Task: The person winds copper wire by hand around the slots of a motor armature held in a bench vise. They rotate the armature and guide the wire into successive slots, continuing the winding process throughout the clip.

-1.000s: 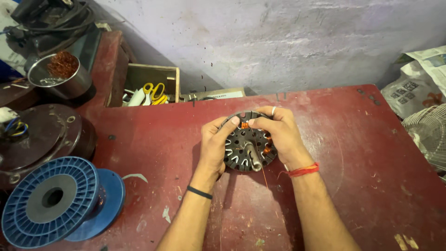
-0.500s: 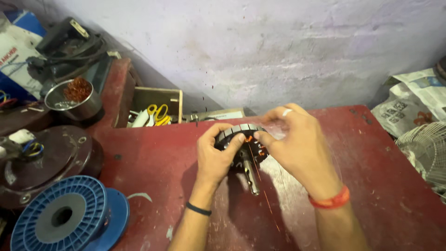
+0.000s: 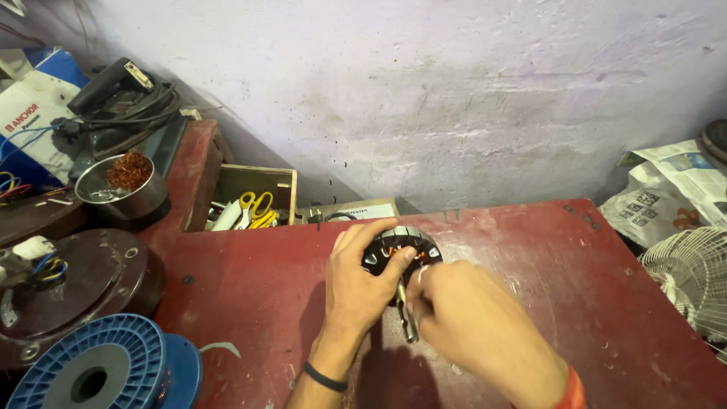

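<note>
A round black motor stator with copper windings and a metal shaft rests on the red table. My left hand grips the stator's left rim, thumb over the top. Closed around the shaft and the lower right side of the stator is my right hand, which hides that part. A black band is on my left wrist and a red thread on my right.
A blue plastic spool and a dark fan motor housing sit at the left. A steel bowl of copper wire, a wooden box with scissors, a power tool, newspapers and a white fan grille surround the table.
The stator has been tilted from flat and face-up to more on edge. My right hand moved from its right rim down onto the shaft. The camera view shifted.
</note>
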